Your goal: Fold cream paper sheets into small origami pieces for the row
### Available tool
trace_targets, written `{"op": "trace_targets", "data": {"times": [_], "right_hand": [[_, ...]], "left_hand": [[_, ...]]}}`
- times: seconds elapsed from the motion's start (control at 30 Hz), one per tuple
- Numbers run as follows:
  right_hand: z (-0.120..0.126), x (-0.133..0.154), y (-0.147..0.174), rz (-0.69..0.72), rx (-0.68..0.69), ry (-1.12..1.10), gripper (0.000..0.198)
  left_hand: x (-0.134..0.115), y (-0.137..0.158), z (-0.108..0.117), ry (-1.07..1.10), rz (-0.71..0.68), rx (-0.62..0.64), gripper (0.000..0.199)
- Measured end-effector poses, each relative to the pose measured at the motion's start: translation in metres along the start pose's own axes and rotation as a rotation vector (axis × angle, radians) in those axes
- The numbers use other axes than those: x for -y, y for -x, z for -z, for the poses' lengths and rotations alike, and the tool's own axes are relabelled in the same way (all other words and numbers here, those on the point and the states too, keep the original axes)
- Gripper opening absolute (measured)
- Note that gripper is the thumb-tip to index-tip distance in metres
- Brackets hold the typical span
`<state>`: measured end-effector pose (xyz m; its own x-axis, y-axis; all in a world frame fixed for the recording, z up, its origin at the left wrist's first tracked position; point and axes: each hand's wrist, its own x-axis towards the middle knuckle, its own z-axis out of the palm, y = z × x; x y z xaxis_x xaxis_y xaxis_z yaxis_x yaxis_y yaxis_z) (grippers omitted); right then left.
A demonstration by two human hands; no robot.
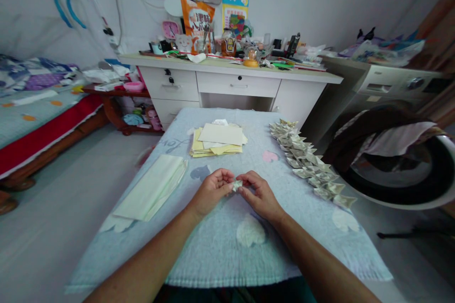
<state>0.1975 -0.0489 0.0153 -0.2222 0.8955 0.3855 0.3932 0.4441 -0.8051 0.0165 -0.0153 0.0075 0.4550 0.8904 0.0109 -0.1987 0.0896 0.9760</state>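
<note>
Between my two hands, over the middle of the cloth-covered table (213, 251), is a small folded piece of paper (237, 185). The fingers of my left hand (215, 188) pinch its left side. My right hand (261, 195) pinches its right side with thumb and forefinger. Beyond the hands lies a stack of yellow and cream paper sheets (220, 135). To the left rests a longer pile of pale folded sheets (152, 187). On the right, several folded paper pieces with pointed ends (302, 156) stand in slanting rows.
A white desk (238, 85) crowded with jars, a snack bag (197, 21) and small items stands behind the table. At the right is a washing machine (391, 85) with its round door open and clothes hanging out. A bed (46, 109) is at the left.
</note>
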Motion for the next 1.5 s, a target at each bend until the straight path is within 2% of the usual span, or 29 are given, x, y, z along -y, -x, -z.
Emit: {"op": "trace_targets", "data": {"times": [0.17,0.37,0.6,0.8,1.0,1.23,1.43,1.5], "right_hand": [[0.000,0.000,0.000,-0.035,0.007,0.024,0.014],[0.000,-0.002,0.000,-0.075,-0.021,0.057,0.014],[0.000,-0.001,-0.001,-0.093,-0.001,0.041,0.015],[-0.001,-0.006,0.002,-0.205,-0.035,-0.117,0.021],[-0.001,-0.008,0.003,-0.254,-0.062,-0.295,0.014],[0.002,0.000,0.004,-0.249,-0.056,-0.209,0.019],[0.001,0.003,0.004,-0.119,-0.056,-0.097,0.020],[-0.002,0.001,0.004,-0.100,-0.068,-0.091,0.040]], "left_hand": [[-0.002,0.000,0.000,-0.072,-0.013,-0.010,0.018],[-0.003,0.004,-0.002,-0.340,-0.124,-0.047,0.038],[-0.004,0.005,0.000,-0.493,-0.129,-0.116,0.021],[-0.005,0.004,0.005,-0.358,-0.104,-0.098,0.016],[-0.008,0.001,0.006,-0.201,-0.078,-0.108,0.021],[-0.006,0.000,0.006,-0.017,-0.006,-0.153,0.028],[-0.004,-0.001,0.003,-0.055,-0.013,-0.145,0.028],[-0.004,0.000,0.002,-0.063,-0.017,-0.126,0.028]]}}
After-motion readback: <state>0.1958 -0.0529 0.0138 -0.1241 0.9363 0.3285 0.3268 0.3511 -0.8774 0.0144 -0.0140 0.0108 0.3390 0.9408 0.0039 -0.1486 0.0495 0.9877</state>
